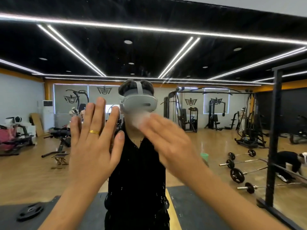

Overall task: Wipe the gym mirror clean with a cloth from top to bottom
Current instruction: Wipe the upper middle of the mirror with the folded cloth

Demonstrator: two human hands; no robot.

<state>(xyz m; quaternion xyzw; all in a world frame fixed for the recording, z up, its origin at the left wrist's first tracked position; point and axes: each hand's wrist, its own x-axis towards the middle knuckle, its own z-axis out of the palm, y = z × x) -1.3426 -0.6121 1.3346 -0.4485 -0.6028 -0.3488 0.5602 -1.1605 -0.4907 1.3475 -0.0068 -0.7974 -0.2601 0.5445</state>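
Presently, the right hand (167, 143), motion-blurred with fingers extended, presses a white cloth (141, 120) flat to the gym mirror (207, 146) at face height, while the left hand (93, 146), open and empty, lies flat against the glass, likely leaving fresh prints to rewipe

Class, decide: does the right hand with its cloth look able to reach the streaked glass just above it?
Probably yes: the right hand presses the cloth to the mirror, and nothing covers the streaks above.
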